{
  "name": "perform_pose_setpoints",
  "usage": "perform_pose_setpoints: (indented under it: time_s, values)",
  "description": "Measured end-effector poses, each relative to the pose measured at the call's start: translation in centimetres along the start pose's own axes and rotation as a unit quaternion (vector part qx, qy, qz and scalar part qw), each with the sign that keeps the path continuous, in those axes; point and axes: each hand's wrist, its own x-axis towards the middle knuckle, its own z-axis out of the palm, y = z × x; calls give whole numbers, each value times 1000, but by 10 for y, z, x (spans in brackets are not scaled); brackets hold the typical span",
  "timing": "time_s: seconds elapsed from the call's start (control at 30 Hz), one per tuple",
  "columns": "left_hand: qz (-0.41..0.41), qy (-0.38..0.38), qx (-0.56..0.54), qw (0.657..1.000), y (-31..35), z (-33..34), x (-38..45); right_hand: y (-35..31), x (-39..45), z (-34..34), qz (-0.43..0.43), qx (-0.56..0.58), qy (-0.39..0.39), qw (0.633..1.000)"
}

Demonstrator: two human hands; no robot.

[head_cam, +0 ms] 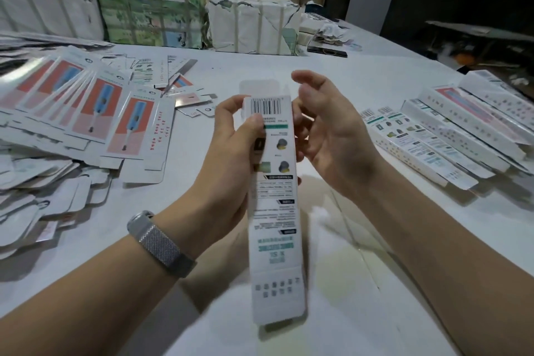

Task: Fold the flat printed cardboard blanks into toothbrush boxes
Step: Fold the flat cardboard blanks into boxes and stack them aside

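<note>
Now, left hand: the left hand [231,141] grips the upper part of the box [274,211], thumb pressed on the printed face just under the barcode, fingers curled behind it.
Right hand: the right hand [329,136] is beside the box's right edge, palm turned toward it, fingers loosely spread and slightly bent; whether they touch the card cannot be told.
Box: long, narrow, white with green print, held upright over the counter [361,312] between the two hands; a pale flap [257,88] stands up at its far end, and another flap is at the near end.
Wrist: a grey mesh band [160,243] sits on the left wrist.
Left of counter: a fanned heap of flat blanks [95,113] with red and blue print.
Right of counter: a row of folded boxes [450,136] lying side by side.
Far edge: wrapped, strapped bundles [251,26] stand in a line.
</note>
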Motion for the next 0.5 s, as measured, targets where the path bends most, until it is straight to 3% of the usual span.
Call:
perform_pose_setpoints:
  time_s: [0.13, 0.5]
  values:
    - [11, -3, -7, 1000, -3, -1, 3, 4, -1, 2, -33, -88, -3, 996]
    - [63, -8, 74, 995, -6, -5, 3, 10, -2, 2, -74, -108, 20, 991]
